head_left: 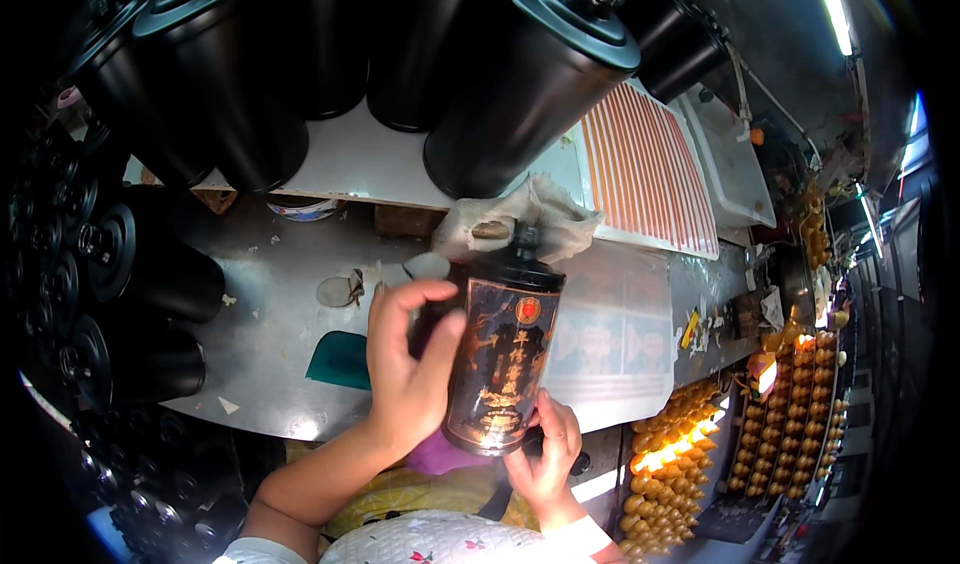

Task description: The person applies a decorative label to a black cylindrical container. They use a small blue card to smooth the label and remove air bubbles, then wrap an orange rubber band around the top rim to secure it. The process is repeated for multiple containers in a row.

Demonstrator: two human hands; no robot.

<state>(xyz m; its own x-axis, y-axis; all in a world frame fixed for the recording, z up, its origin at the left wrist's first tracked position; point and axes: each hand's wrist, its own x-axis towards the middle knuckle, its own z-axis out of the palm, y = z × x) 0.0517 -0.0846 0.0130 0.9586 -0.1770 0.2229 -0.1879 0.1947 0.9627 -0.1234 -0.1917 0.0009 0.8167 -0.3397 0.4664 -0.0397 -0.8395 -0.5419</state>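
A black bottle (503, 359) with a short dark neck stands tilted in front of me, over the near edge of the metal table. On its face is a dark label with gold characters and a red round emblem. My right hand (547, 450) grips it low, fingers and thumb around its base. Beside its left edge is my left hand (412, 359), thumb and forefinger curved and apart. The left thumb tip lies against or just beside the bottle; I cannot tell which. Behind the bottle neck lies a crumpled whitish cloth (530, 209).
Large black bottles (530, 74) stand on a raised shelf (370, 164), more at left (150, 264). On the metal table (270, 294) lie a green scraper (338, 360) and a translucent sheet (610, 334). A sheet of red-brown strips (645, 164) lies behind; amber gourd-shaped pieces (670, 464) line the right.
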